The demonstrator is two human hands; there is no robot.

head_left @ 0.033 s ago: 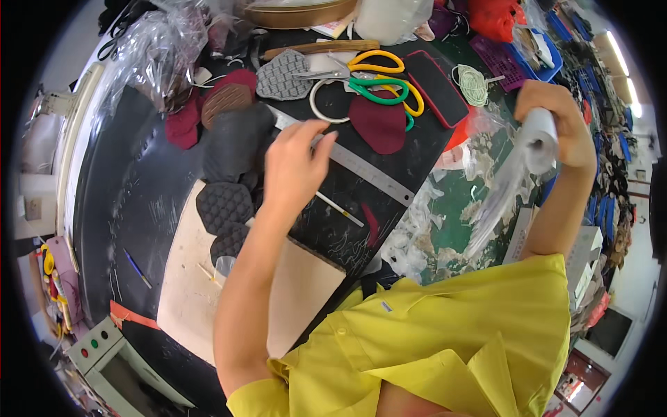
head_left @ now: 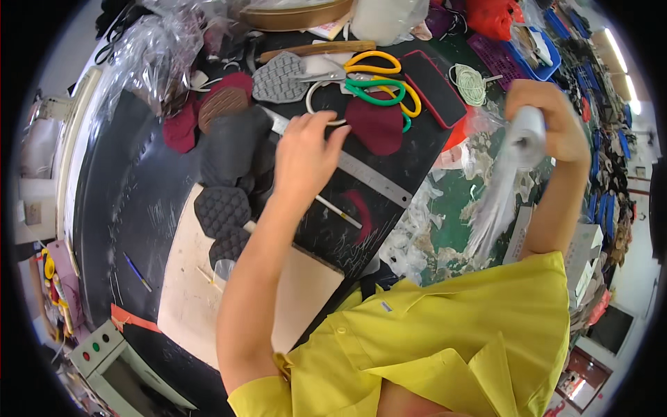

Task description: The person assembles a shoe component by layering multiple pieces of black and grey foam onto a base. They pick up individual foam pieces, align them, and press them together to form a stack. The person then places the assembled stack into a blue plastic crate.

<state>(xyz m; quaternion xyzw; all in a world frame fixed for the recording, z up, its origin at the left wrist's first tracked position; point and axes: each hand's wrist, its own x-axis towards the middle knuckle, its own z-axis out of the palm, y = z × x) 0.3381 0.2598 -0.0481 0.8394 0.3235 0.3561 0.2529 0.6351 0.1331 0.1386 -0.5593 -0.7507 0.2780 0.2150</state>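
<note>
My left hand (head_left: 308, 153) hovers over a steel ruler (head_left: 372, 182) on the black table, thumb apart from the fingers and nothing visible in its grasp. Just right of the fingertips lie a white ring (head_left: 310, 103) and a dark red fabric piece (head_left: 375, 126). Raised off to the right, my right hand (head_left: 559, 125) grips a roll of clear plastic film (head_left: 526, 139), whose loose end trails downward, blurred. Black quilted pieces (head_left: 224, 206) lie left of my left forearm, partly on a pale board (head_left: 184, 292). A thin white stick (head_left: 338, 211) rests below the ruler.
Yellow-handled scissors (head_left: 374, 62) and green-handled scissors (head_left: 375, 92) lie beyond the ruler, beside a red-cased phone (head_left: 435, 90). Crumpled clear plastic bags (head_left: 156, 59) stand far left. A blue pen (head_left: 137, 270) lies left of the board. Plastic scraps (head_left: 410, 243) litter the green floor.
My left hand has shifted slightly right. My right hand has moved a little left with the film roll. A small dark red strip near the white stick has shifted and is now blurred.
</note>
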